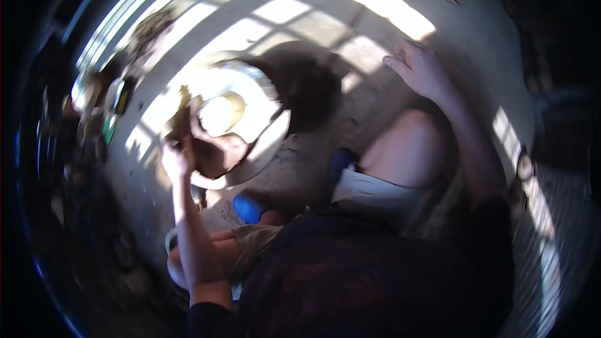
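My left hand [178,158] is closed at the near left rim of a bright round white basin or tray [253,84]. A blurred brownish, yellow-tipped thing [180,119] rises from its fingers; motion and glare hide what kind it is. Just right of it, inside the basin, is a pale round cup or bowl [219,114], washed out by sunlight. A brown shape [219,153], possibly shadow, lies along the basin's near side. Away to the right, my right hand [412,67] hangs above the floor, fingers loosely bent and apart, with nothing visible in it.
Barred sunlight crosses the concrete floor [369,97]. Blurred clutter [94,97] stands along the left, with a brown heap [150,28] beyond it. My bent knees flank the near floor; a blue shoe [248,208] is close to the basin. Ridged matting or sheet [557,244] lies at right.
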Available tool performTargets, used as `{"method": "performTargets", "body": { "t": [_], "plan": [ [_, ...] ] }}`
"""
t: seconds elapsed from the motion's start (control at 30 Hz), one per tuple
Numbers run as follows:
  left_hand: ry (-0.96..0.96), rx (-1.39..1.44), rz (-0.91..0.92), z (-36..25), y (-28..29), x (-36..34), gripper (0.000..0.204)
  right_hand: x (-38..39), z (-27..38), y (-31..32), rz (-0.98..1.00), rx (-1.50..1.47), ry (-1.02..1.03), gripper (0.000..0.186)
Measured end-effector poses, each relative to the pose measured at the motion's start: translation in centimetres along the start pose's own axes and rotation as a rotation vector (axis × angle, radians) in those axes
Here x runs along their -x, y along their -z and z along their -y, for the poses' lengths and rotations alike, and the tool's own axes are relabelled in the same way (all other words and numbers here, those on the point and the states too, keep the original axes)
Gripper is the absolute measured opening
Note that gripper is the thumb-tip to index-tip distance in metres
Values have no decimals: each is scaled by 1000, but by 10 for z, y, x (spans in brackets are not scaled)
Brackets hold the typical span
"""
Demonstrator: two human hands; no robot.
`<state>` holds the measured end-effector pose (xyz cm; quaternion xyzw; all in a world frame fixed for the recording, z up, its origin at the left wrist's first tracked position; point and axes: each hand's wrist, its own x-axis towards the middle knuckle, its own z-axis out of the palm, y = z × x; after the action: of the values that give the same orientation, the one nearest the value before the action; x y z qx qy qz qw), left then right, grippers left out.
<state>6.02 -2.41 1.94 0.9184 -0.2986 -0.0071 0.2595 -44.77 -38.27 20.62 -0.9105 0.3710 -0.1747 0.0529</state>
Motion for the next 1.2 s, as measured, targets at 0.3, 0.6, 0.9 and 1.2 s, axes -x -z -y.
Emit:
{"method": "performTargets", "body": {
  "t": [0.3,0.6,0.9,1.2],
  "plan": [
    [4,-130,99,27,-37,-36,95,346,-122,-119,742,23,-635,35],
    [-416,195,47,78,-2,-110,52,412,-72,-285,406,-169,-630,39],
    [154,165,-83,-34,10,-4,60,349,-83,-296,570,-154,-857,39],
    [327,759,-58,-47,2,33,70,168,-103,-147,107,-922,-1040,40]
  ]
}}
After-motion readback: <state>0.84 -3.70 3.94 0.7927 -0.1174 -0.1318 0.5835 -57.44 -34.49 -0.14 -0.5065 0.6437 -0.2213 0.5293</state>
